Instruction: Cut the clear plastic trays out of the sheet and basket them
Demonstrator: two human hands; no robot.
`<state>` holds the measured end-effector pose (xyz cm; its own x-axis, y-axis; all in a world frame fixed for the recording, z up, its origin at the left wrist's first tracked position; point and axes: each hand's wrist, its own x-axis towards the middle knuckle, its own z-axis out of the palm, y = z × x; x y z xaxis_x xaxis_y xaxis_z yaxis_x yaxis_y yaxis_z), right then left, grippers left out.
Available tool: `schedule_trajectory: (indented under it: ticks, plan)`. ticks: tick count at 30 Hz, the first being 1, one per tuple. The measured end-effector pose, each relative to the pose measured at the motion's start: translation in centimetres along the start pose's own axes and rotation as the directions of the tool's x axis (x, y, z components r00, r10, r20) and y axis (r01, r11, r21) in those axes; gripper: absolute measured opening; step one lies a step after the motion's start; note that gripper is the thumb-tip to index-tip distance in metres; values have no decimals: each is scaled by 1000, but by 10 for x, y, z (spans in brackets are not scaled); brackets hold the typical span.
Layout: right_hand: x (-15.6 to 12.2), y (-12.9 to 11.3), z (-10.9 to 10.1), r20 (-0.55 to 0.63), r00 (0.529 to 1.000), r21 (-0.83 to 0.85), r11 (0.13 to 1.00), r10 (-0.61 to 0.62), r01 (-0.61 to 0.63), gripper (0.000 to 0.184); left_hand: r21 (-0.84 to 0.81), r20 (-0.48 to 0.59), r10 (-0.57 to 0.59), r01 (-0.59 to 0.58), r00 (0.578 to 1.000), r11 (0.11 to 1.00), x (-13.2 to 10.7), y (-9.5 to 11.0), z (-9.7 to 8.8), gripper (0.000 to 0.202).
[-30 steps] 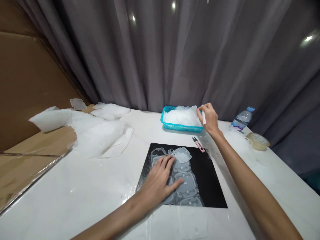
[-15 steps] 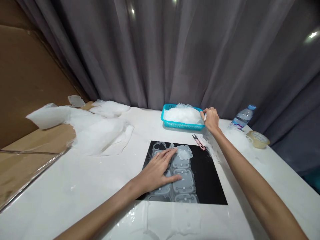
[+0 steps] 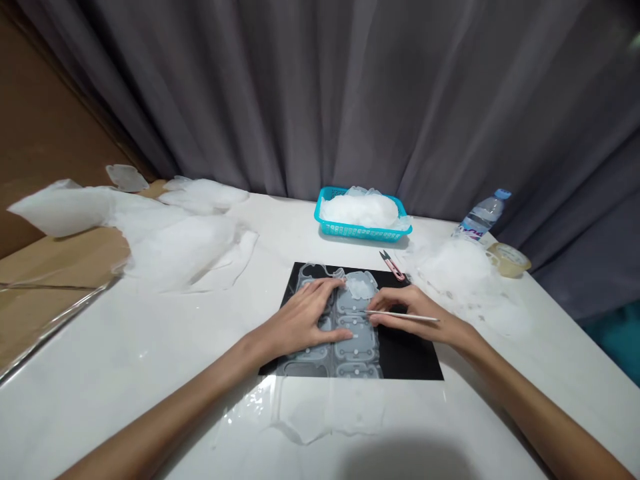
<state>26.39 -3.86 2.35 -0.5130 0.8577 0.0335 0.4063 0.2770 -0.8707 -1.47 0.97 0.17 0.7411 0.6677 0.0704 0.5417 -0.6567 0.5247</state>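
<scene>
A translucent plastic sheet of moulded parts (image 3: 350, 340) lies on a black mat (image 3: 410, 350) in the middle of the white table. My left hand (image 3: 305, 320) rests flat on the sheet with its fingers stretched out. My right hand (image 3: 415, 310) is pinched round a thin white stick tool (image 3: 400, 316), held like a pen. The tool's tip touches the sheet beside my left fingers. A loose clear piece (image 3: 361, 285) sits at the sheet's far end.
A turquoise basket (image 3: 361, 230) heaped with clear pieces stands behind the mat. Small pink-handled snips (image 3: 393, 265) lie next to it. A water bottle (image 3: 481, 217) and a tape roll (image 3: 509, 259) are at the right. White plastic sheets (image 3: 175, 247) and cardboard (image 3: 55, 267) fill the left.
My right hand has come back from the basket to the mat with the stick tool and set its tip on the sheet. My left hand stayed on the sheet.
</scene>
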Motion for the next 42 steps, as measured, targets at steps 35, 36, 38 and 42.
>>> schedule_trajectory:
  ticks: [35,36,38,42]
  plan:
    - [-6,2,17,116,929,-560,749,-352,354,21,64,-153,39,-29,988,998,0,8,23,51]
    - [-7,3,17,114,929,-569,743,-352,351,22,65,-149,39,-29,988,997,0,8,23,51]
    - [-8,6,17,104,925,-585,729,-366,355,23,67,-145,37,-28,989,997,0,8,22,51]
    - [-7,16,23,83,903,-622,686,-422,378,22,52,-151,29,-22,988,998,0,8,22,51]
